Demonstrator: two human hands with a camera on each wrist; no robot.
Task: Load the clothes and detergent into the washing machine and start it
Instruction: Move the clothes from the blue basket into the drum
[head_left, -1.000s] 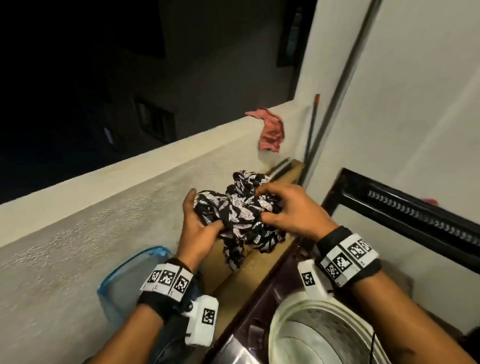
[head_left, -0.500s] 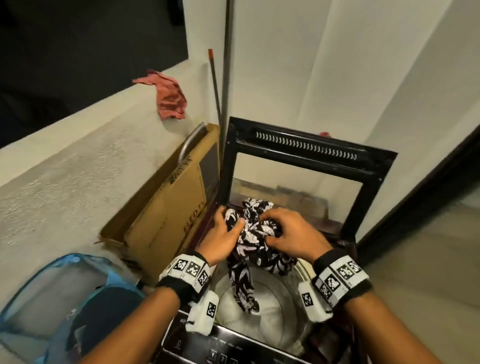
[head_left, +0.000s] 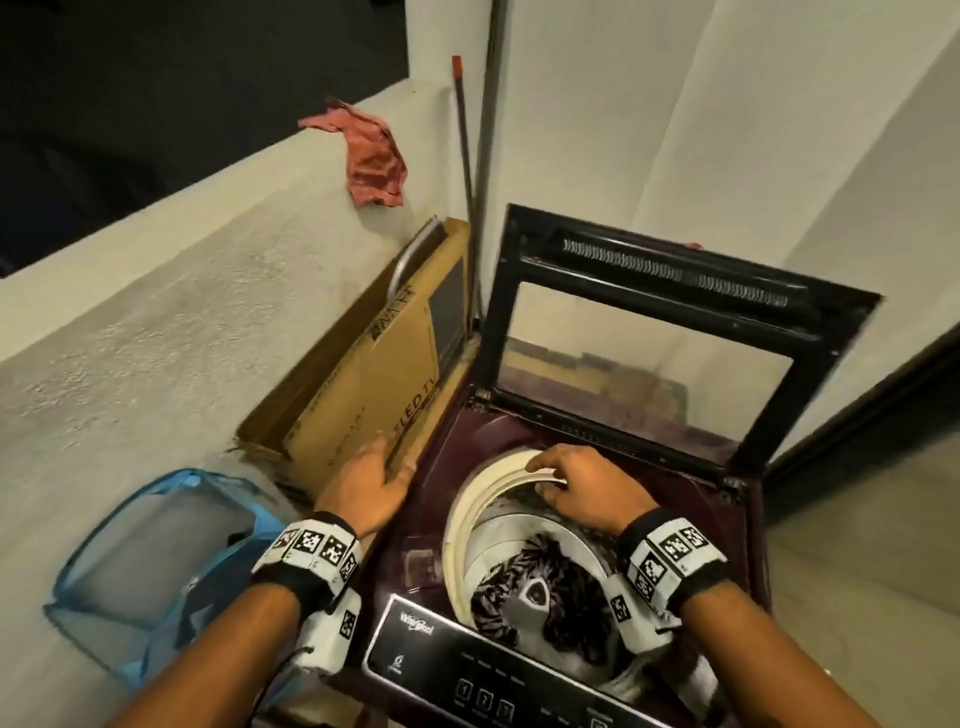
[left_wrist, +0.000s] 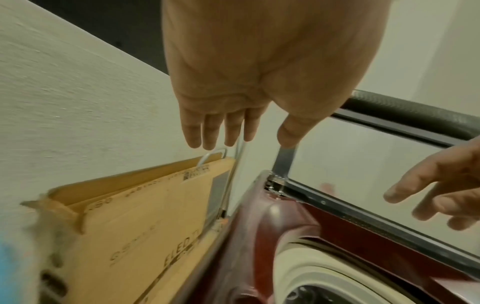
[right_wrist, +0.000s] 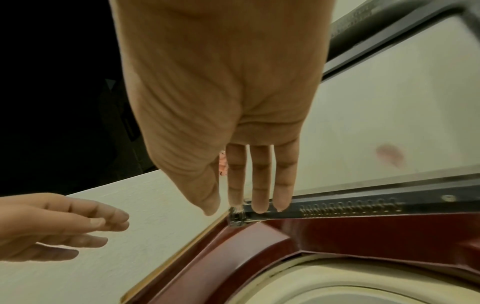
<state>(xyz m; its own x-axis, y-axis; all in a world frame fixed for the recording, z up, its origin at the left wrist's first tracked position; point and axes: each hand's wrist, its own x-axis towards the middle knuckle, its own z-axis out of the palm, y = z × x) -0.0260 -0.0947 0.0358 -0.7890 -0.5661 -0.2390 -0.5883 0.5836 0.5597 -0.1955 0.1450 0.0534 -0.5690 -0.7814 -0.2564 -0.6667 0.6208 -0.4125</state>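
Note:
A maroon top-loading washing machine (head_left: 717, 499) stands with its glass lid (head_left: 644, 332) raised. A black-and-white patterned garment (head_left: 540, 592) lies in the drum, inside the cream rim (head_left: 457, 519). My right hand (head_left: 582, 483) hovers above the far side of the drum, fingers loose and empty; the right wrist view shows its fingers (right_wrist: 259, 179) straight. My left hand (head_left: 371, 483) is over the machine's left edge beside the cardboard box, with straight empty fingers (left_wrist: 215, 127). The control panel (head_left: 493, 680) runs along the near edge. No detergent is in sight.
A flat cardboard TV box (head_left: 374, 384) leans between the machine and the low parapet wall (head_left: 156, 322). A blue mesh laundry basket (head_left: 145, 571) with dark clothes sits at the lower left. A red cloth (head_left: 374, 156) hangs over the parapet. Two poles (head_left: 480, 156) stand in the corner.
Both hands have let go of the patterned garment, which has dropped into the drum. My left hand has drawn away to the left, and my right stays above the drum.

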